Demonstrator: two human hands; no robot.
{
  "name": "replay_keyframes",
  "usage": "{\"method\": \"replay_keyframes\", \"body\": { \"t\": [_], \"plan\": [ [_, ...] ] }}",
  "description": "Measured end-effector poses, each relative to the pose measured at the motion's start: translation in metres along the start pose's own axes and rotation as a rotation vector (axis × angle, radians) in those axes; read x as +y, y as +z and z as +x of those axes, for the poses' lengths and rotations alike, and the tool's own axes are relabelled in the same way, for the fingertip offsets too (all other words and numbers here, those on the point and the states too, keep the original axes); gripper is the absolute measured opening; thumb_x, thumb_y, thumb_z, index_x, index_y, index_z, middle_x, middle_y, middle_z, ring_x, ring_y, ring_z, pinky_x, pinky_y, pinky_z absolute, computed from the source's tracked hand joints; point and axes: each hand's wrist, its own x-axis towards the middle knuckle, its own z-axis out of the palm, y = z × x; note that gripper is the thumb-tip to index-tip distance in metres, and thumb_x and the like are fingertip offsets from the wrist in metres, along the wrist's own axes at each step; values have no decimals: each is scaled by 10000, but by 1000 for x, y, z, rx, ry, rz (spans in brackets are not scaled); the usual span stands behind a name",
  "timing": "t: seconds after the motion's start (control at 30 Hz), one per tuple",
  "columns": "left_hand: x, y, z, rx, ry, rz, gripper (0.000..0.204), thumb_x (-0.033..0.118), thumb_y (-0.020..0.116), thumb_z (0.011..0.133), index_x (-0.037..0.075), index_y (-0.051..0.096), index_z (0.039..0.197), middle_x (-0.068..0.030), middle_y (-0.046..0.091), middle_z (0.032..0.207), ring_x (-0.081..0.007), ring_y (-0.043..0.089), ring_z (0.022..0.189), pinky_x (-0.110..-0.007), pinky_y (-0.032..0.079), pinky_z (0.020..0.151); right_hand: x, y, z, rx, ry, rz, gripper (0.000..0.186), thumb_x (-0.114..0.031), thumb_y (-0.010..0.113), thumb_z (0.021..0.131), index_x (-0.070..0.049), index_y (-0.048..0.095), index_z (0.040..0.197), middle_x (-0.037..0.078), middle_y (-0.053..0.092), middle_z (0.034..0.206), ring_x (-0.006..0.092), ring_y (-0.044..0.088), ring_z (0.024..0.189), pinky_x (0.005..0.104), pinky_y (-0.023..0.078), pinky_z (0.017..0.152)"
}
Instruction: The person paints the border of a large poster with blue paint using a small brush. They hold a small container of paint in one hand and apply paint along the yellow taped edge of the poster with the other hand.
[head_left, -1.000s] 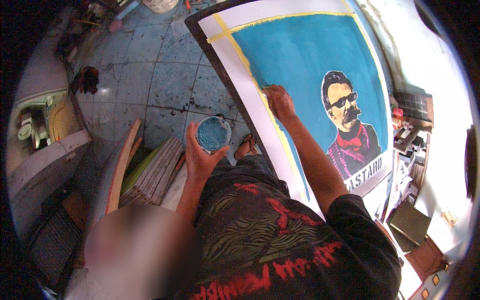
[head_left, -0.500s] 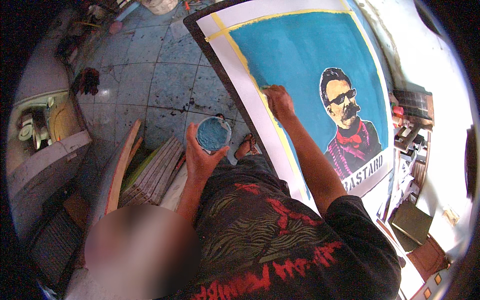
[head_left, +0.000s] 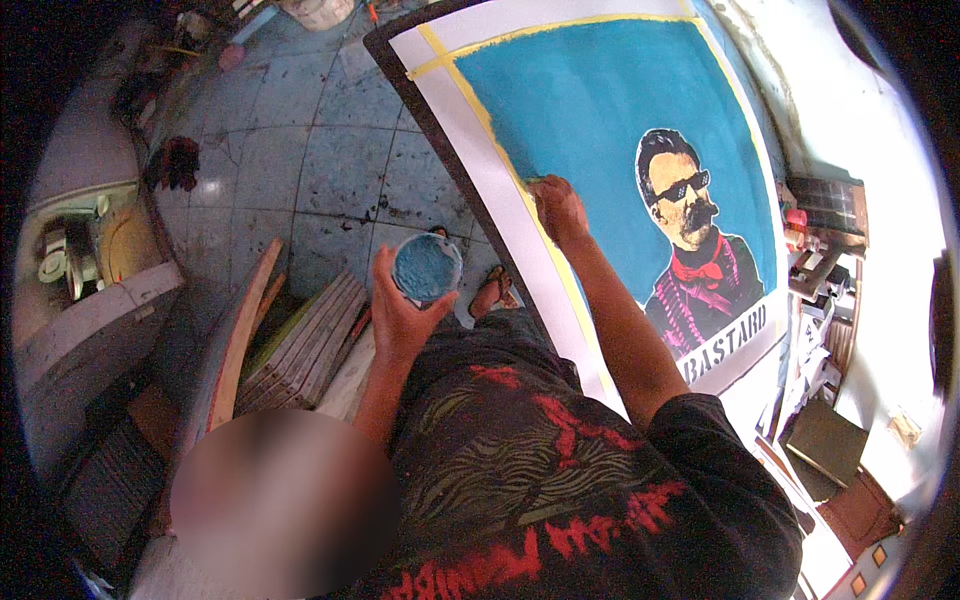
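Note:
My left hand [head_left: 410, 305] is wrapped round a tub of blue paint [head_left: 425, 266], held upright over my lap. My right hand [head_left: 560, 210] is curled against the left side of a large sheet, at the boundary of its teal painted field [head_left: 540, 100] and yellow tape border [head_left: 490, 130]; what is in its fingers is hidden and too small to name. The sheet [head_left: 460, 170] rests tilted on a dark board [head_left: 400, 60], showing a painted portrait [head_left: 680, 240] in sunglasses and red neckwear, with black lettering below.
Stacked boards and panels [head_left: 300, 350] lean at my left beside a ledge [head_left: 90, 330]. A paint-stained tiled floor [head_left: 290, 120] holds a bucket [head_left: 312, 10] at the back. A cluttered shelf [head_left: 820, 260] stands beside the white wall on the right, and my sandalled foot [head_left: 488, 295] shows below.
The sheet and its portrait have shifted slightly up and left in the picture. My right hand sits a little lower along the painted edge. My left hand holds the paint tub in the same place.

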Motion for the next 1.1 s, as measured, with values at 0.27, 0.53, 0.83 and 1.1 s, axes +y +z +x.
{"method": "replay_keyframes", "body": {
  "t": [0.27, 0.53, 0.83, 1.1],
  "plan": [
    [0, 1, -6, 8, 29, 24, 1157, 354, 903, 630, -66, 218, 1463, -299, 375, 1440, -424, 403, 1337, -462, 328, 1115, -5, -23, -2, -290, 162, -15, 258, -103, 488, 914, -88, 671, 1095, 165, 634, 1149, 368, 572, 1109, 462, 487, 951],
    [-1, 2, -13, 19, 20, 16, 1148, 344, 901, 635, -57, 217, 1464, -294, 380, 1433, -422, 401, 1337, -465, 336, 1108, 1, -7, -19, -5, -17, 55, 204, -61, 582, 842, -84, 694, 1011, 155, 641, 916, 368, 618, 901, 458, 512, 794],
    [3, 2, -17, 12, 43, -4, 1146, 326, 902, 638, -54, 206, 1465, -300, 385, 1427, -424, 421, 1322, -467, 351, 1099, 5, -14, -30, 68, 6, 152, 200, -100, 556, 864, -90, 692, 1010, 164, 648, 943, 386, 621, 943, 458, 511, 813],
    [10, 3, -21, -2, 37, 18, 1148, 332, 903, 634, -53, 210, 1464, -298, 391, 1425, -423, 422, 1322, -465, 354, 1099, 4, -25, -36, -163, 116, 43, 248, -62, 539, 867, -78, 663, 1081, 186, 630, 1164, 375, 592, 1101, 457, 507, 933]
  ]
}}
